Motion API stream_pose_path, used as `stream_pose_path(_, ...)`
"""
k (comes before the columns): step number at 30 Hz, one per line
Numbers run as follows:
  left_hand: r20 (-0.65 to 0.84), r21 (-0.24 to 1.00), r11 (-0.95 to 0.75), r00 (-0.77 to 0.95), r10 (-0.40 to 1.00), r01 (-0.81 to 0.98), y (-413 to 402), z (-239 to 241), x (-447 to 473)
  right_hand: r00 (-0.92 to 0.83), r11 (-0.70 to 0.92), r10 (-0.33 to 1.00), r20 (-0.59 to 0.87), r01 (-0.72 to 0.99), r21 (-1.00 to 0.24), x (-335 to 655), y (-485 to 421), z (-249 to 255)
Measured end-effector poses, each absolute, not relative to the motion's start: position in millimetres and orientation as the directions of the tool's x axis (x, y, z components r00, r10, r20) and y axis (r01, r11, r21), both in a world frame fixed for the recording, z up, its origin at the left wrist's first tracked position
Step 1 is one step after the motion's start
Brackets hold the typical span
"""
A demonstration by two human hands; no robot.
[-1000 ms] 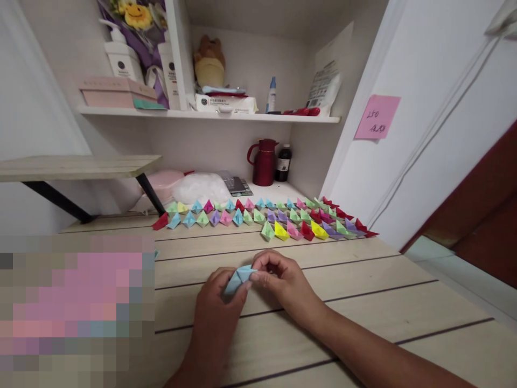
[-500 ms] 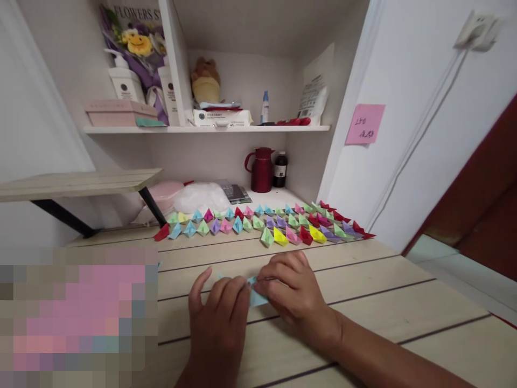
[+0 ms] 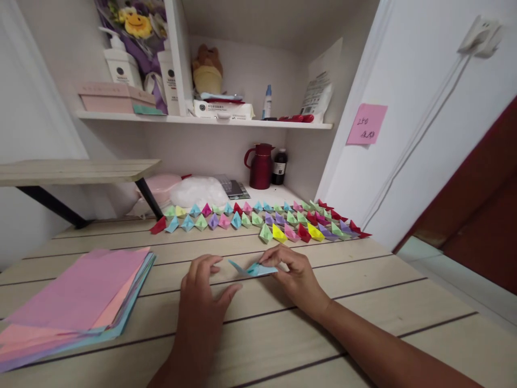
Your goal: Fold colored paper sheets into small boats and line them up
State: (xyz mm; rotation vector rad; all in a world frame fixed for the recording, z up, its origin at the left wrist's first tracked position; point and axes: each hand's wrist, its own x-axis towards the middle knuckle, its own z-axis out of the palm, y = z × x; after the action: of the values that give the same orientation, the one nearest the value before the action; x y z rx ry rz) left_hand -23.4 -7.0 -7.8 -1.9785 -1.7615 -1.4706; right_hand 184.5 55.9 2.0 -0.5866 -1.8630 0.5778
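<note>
Fingers (image 3: 278,253) of the right hand (image 3: 301,277) pinch the right part of a light-blue folded paper (image 3: 264,271) just below the middle of the frame; the left hand (image 3: 202,296) is wide apart between thumb and forefinger, just left of it. At upper centre, a shelf compartment (image 3: 238,59) holds a plush toy (image 3: 208,70) and a blue-capped bottle (image 3: 268,103); the lower compartment (image 3: 210,151) holds a dark-red jug (image 3: 262,170). Creased and pointed, the paper has its left flap slanting upward.
</note>
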Motion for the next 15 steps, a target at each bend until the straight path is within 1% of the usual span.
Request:
stream_pose_path(2, 0.703, 0.532, -0.305, -0.212, 0.679, 0.790, -11.6, -2.6, -22.4, -0.289, 0.725, 0.678, 0.676, 0.110, -0.680, 184.6, 56.7, -0.4)
stream_pose_path(5, 0.710, 0.509, -0.374, -0.133, 0.691, 0.775, -17.5, 2.3, -17.6, -0.257, 0.708, 0.698, 0.668, 0.108, -0.698, 185.1, 57.8, -2.6)
stream_pose_path(8, 0.698, 0.506, -0.425, -0.067, 0.713, 0.750, -17.9, -0.1, -11.6, -0.307, 0.753, 0.649, 0.696, 0.131, -0.645, 183.5, 54.5, -1.1)
stream_pose_path(11, 0.683, 0.486, -0.457, 0.002, 0.730, 0.745, -15.7, -5.4, -8.7, -0.406, 0.813, 0.569, 0.715, 0.149, -0.563, 179.6, 47.8, 3.8)
stream_pose_path(13, 0.683, 0.443, -0.488, 0.070, 0.728, 0.752, -15.2, -7.0, -9.2, -0.457, 0.840, 0.526, 0.717, 0.151, -0.520, 177.1, 44.4, 7.1)
stream_pose_path(15, 0.707, 0.350, -0.539, 0.161, 0.689, 0.767, -15.6, -6.2, -10.9, -0.493, 0.861, 0.492, 0.717, 0.157, -0.483, 175.6, 43.8, 8.6)
